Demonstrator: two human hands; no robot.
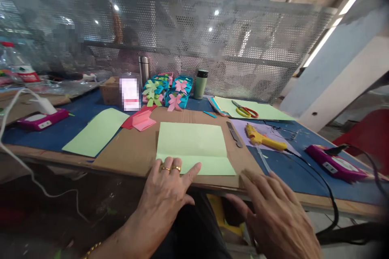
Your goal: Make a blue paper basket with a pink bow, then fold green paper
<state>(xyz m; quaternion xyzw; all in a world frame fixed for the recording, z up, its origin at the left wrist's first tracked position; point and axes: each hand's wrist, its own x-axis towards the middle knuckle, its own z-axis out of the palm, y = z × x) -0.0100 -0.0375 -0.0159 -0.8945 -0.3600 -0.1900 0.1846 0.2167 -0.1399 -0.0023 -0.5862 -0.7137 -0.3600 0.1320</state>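
A light green sheet of paper point(192, 145) lies on a brown cardboard mat point(133, 151), its near strip folded up along a crease. My left hand point(165, 196), with two gold rings, rests open at the table's front edge, fingertips touching the folded near edge of the sheet. My right hand point(273, 212) hovers open just right of the sheet, fingers stretched toward the cardboard's near corner, holding nothing.
A yellow glue gun point(263, 137), a craft knife point(234, 134), red-handled scissors point(245, 110) on more green paper, another green sheet point(97, 131), folded pink paper point(141, 121), boxes with paper bows point(170, 91), a green flask point(200, 84), two magenta devices point(336, 164). Mesh screen behind.
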